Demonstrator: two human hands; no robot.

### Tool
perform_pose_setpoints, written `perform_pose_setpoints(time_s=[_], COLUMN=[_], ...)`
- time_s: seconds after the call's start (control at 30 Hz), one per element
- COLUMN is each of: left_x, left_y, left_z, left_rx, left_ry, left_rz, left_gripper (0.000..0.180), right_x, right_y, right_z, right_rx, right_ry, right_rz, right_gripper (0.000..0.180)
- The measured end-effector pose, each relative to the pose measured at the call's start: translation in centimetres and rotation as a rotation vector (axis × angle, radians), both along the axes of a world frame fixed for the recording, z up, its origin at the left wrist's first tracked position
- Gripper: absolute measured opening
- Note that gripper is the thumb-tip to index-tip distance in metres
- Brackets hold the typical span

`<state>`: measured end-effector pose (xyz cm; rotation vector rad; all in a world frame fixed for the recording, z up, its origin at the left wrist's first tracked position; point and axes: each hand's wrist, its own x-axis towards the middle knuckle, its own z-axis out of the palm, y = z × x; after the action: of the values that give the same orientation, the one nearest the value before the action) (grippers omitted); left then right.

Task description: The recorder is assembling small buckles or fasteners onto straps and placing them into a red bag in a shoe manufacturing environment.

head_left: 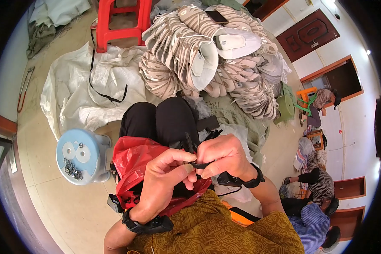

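Midway across the head view, the black strap [202, 165] lies between our left hand [170, 167] and our right hand [224, 155], its visible stretch running crosswise, neither hand clearly nearer. Our left thumb and forefinger pinch its left part; our right hand, fingers curled in, grips the other.

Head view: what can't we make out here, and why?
- Head view: pinched ends of the black strap, covered by the fingers of the left hand and right hand.
- Head view: inside of the red bag, hidden by its folds and the left forearm.
- Head view: count of metal pieces, too small and heaped.
- Head view: whole red stool, cut by the top edge.
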<state>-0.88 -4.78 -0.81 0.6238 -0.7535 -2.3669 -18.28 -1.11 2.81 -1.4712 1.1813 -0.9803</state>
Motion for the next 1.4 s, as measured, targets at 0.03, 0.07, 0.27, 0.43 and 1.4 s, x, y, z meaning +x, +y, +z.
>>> perform_pose_setpoints(time_s=[0.03,0.07,0.27,0.43,1.4], left_x=[0.0,0.0,0.1,0.2,0.9], left_y=[0.0,0.0,0.1,0.4,0.8], left_z=[0.0,0.0,0.0,-0.3,0.5], left_rx=[-0.001,-0.003,-0.063,-0.148,-0.412], left_ry=[-0.001,-0.002,-0.036,-0.049,-0.198], left_rz=[0.003,0.005,-0.008,0.016,0.109], left_gripper=[0.016,0.016,0.015,0.016,0.016], right_x=[0.0,0.1,0.0,0.0,3.4], right_y=[0.0,-0.1,0.0,0.0,0.6], right_z=[0.1,0.2,0.2,0.3,1.9], right_rx=[-0.011,-0.011,-0.048,-0.086,-0.666], right_ry=[0.015,0.016,0.074,0.089,0.661], right_rz=[0.006,0.007,0.030,0.039,0.018], right_gripper=[0.017,0.017,0.017,0.020,0.026])
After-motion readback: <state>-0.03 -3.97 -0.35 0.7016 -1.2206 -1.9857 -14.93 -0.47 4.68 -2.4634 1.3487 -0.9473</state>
